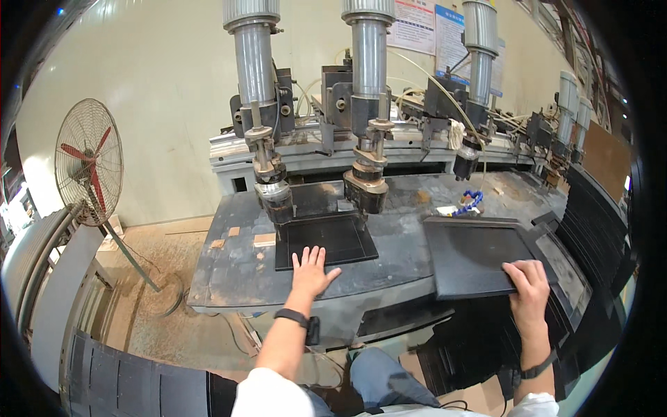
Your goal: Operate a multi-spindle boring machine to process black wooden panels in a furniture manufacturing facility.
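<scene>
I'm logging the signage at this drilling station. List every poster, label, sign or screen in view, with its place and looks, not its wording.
White poster: on the wall behind the middle drill column, rectangular, white with small red and dark print.
Blue poster: on the wall just right of it, partly hidden by the right column, rectangular, blue with white panels.
No screens or packages can be made out.

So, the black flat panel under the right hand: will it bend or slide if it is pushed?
The black panel probably stays stiff: it lies flat with straight edges while overhanging the machine table. It looks thin, so likely light for its size. Its smooth face on the dusty table may slide easily under the right hand.
</scene>
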Demonstrator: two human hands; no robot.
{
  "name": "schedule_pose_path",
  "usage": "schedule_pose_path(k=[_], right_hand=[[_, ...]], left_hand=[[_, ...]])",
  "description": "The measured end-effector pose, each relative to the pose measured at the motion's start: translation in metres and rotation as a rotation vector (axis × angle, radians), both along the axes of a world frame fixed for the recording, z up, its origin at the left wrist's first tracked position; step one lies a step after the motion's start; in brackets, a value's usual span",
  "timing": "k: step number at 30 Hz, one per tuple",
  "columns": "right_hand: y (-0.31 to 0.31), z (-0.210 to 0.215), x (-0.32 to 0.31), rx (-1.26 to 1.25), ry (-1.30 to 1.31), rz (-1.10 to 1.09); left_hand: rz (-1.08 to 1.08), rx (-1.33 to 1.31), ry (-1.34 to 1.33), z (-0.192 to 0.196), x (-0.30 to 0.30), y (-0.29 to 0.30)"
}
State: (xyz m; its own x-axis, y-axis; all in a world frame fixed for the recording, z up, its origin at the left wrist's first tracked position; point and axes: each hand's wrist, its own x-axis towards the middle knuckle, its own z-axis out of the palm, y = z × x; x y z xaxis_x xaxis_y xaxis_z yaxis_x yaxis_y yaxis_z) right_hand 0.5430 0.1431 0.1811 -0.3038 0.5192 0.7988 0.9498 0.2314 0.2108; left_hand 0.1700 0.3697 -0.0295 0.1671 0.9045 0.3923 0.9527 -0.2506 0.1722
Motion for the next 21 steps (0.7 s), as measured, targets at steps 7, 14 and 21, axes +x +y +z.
schedule_pose_path(k=[7,14,21], right_hand=[[0.132,-0.048,-0.071,-0.216,-0.057,0.373],[0.227,-0.149,-0.149,-0.186,-0.017,0.444],[0.281,-0.178,-0.186,-0.430,-0.075,0.615]], left_hand=[[-0.066,0.059,-0.020,0.008,0.012,-0.055],[-0.117,0.259,0.100,0.022,-0.057,-0.236],[0.278,0.309,0.388,0.090,-0.152,-0.434]])
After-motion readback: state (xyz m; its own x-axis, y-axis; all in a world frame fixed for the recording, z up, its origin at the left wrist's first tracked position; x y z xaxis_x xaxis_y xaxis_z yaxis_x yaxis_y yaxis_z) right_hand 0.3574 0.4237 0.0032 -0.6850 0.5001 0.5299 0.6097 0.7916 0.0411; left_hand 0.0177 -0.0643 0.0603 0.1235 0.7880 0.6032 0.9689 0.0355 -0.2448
